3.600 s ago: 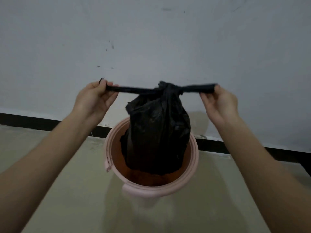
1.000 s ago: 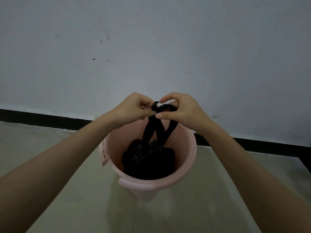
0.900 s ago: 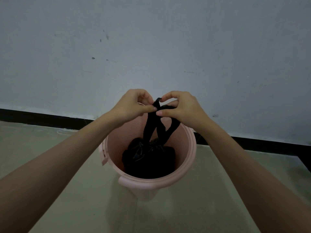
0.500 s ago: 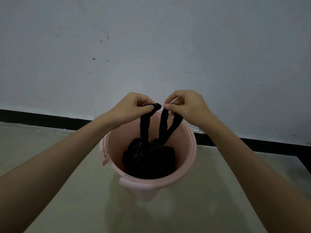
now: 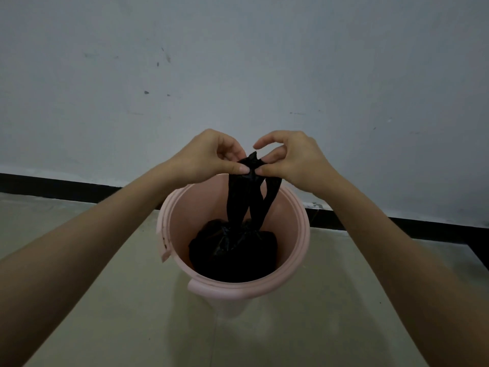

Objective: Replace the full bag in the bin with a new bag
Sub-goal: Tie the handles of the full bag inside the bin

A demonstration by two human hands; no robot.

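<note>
A pink plastic bin [image 5: 296,271] stands on the floor right in front of the wall. Inside it sits a full black bag [image 5: 232,250], knotted at the top, with two long twisted tails rising out of the bin. Above the far rim, my left hand [image 5: 209,157] and my right hand [image 5: 291,157] meet, each pinching the tail ends between thumb and fingers. The tail tips stick up between the two hands. The bag's lower part is hidden by the bin wall.
A pale wall [image 5: 238,75] with a black skirting strip [image 5: 53,185] runs close behind the bin. Beige floor tiles [image 5: 105,327] spread to the left, right and front of the bin.
The bag, earlier held up by its stretched tails, now rests down in the bin. Within the last second my hands parted slightly, then closed together again on the tail ends.
</note>
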